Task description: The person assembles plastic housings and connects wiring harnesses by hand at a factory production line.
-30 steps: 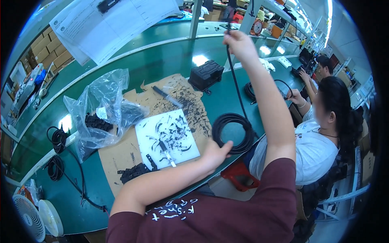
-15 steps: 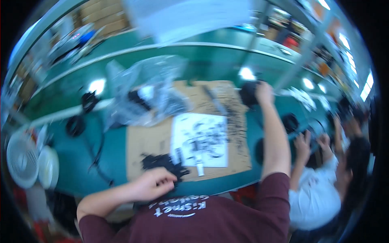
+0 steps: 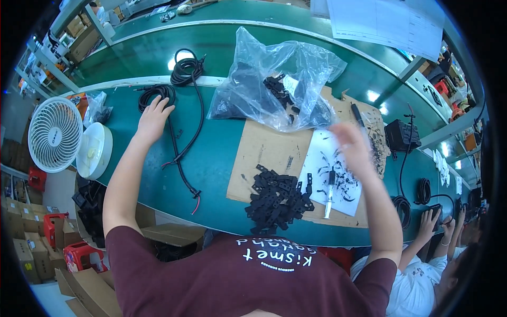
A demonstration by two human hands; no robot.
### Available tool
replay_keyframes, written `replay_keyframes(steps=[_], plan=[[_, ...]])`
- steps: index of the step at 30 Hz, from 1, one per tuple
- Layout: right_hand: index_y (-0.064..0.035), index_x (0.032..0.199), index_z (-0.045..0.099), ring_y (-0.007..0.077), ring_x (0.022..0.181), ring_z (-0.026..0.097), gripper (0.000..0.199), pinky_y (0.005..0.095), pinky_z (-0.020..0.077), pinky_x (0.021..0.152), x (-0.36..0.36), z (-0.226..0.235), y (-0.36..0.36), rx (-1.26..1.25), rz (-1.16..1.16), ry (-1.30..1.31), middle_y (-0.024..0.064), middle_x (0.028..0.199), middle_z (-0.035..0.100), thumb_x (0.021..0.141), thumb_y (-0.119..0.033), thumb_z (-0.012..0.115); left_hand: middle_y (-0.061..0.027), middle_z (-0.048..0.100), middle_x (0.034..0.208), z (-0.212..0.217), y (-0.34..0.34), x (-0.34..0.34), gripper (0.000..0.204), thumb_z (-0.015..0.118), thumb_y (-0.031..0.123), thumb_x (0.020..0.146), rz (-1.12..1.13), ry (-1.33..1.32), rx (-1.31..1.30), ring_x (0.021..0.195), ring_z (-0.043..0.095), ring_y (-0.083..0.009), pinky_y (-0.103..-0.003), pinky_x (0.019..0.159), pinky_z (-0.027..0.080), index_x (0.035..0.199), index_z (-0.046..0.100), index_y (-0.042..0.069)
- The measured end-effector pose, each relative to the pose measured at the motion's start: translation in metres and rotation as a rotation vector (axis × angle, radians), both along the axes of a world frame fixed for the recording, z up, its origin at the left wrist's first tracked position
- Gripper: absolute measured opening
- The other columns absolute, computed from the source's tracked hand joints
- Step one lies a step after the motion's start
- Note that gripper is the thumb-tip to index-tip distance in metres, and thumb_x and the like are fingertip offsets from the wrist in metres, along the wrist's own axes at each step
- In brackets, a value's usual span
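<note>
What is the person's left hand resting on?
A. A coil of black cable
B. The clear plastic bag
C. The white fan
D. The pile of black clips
A: the left hand lies on a coil of black cable on the green table, apart from the fan, bag and clips.

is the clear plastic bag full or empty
Partly full: the clear plastic bag lies crumpled on the cardboard sheet, black parts visible inside.

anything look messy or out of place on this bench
Small black scraps are strewn over the cardboard sheet and white paper, and the black clips lie in a loose heap near the table edge. One cable trails uncoiled, its red wire end bare. Nothing looks broken.
</note>
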State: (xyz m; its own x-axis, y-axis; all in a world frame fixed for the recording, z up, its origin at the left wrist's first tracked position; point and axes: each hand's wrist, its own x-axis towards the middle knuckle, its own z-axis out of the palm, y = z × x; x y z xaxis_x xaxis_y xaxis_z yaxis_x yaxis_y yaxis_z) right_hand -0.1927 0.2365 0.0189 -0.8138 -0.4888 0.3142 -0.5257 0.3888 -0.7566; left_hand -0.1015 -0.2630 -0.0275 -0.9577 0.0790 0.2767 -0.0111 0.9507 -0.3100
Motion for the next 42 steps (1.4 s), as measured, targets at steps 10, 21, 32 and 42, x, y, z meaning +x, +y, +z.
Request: replay_keyframes(steps=[10,21,32,42], plan=[[-0.0043,0.100,0.061,0.0299,0.090,0.056,0.028,0.0365,0.0484,0.075,0.141,-0.051,-0.210,0.454,0.862,0.404,0.0167,0.096,0.056,0.078,-0.022,0.063,-0.0056,0.056,0.123,-0.011,-0.027,0.020,0.021,0.065,0.013,0.076,-0.022,0.006,0.101,0.125,0.044,-0.0249,-0.038,0.095,0.042,0.097,0.066,0.011],[-0.0011,0.090,0.057,0.0313,0.085,0.059,0.017,0.0369,0.0509,0.076,0.110,0.007,-0.098,0.013,0.557,-0.062,0.0146,0.089,0.056,0.074,0.005,0.056,-0.0099,0.057,0.090,0.023,0.053,0.108,0.022,0.072,0.010,0.066,0.006,-0.134,0.184,0.092,0.054,-0.0281,-0.039,0.085,0.042,0.087,0.065,0.008],[-0.0002,0.101,0.062,0.0261,0.075,0.064,0.032,0.0326,0.0523,0.063,0.085,0.040,-0.030,0.294,0.363,0.333,0.0109,0.088,0.063,0.069,0.003,0.061,-0.0165,0.054,0.118,0.072,0.221,0.081,0.066,0.072,0.019,0.077,-0.462,-0.392,0.911,0.102,0.056,-0.0305,-0.040,0.089,0.043,0.132,0.042,0.001],[-0.0011,0.092,0.068,0.0240,0.066,0.060,0.017,0.0326,0.0477,0.060,0.073,0.014,0.008,0.149,0.272,-0.192,0.0087,0.070,0.059,0.082,-0.016,0.067,0.0005,0.052,0.080,0.042,0.268,0.064,0.016,0.049,0.007,0.096,-0.306,-0.616,2.000,0.064,0.045,-0.0031,-0.016,0.056,0.036,0.111,0.050,0.003]])
